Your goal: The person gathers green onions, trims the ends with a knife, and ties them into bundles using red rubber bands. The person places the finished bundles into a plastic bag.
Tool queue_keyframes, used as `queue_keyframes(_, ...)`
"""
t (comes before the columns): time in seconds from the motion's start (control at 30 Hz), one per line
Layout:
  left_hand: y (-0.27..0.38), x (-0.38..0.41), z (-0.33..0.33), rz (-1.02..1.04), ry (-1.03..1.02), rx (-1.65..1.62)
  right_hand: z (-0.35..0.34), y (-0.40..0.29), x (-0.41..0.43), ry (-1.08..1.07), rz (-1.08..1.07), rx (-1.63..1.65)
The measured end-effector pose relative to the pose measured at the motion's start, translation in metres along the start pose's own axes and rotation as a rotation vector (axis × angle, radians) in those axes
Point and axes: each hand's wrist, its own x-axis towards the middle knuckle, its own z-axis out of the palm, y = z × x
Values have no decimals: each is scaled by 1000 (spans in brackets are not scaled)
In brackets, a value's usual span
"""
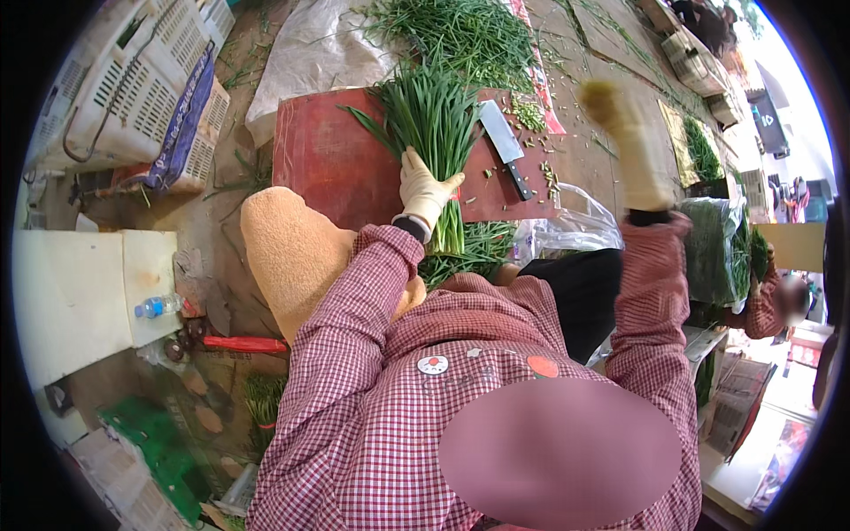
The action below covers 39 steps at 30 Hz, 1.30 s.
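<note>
A thick bundle of garlic chives (425,119) lies on a red chopping board (319,159), leaves away from me and pale stem ends over the near edge. My left hand (425,189), in a cream glove, grips it near the stems, thumb and fingers on opposite sides. A red band (455,193) shows beside the thumb. To the bundle's right lies a cleaver (503,136) with a black handle, among cut stem ends (528,111). Away from the board, my gloved right hand (617,136) is raised at the right, its fingertips stained yellow-green. Motion blur hides its finger positions.
Loose chives (458,33) are heaped beyond the board beside a white plastic sheet (319,53). White crates (146,79) stand at the left. A clear plastic bag (578,219) touches the board's right corner. A person (764,305) holds greens at far right.
</note>
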Motion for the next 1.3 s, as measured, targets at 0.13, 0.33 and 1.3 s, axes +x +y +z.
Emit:
queue_keyframes(0.13,-6,0,1,-30,194,-227,91,189,-25,-342,272,-162)
queue_keyframes(0.33,-28,-14,5,-417,-123,-559,187,212,-90,-387,423,-69)
queue_keyframes(1.3,46,-82,-73,-738,-1008,-1769,85,61,-129,-203,-237,-328)
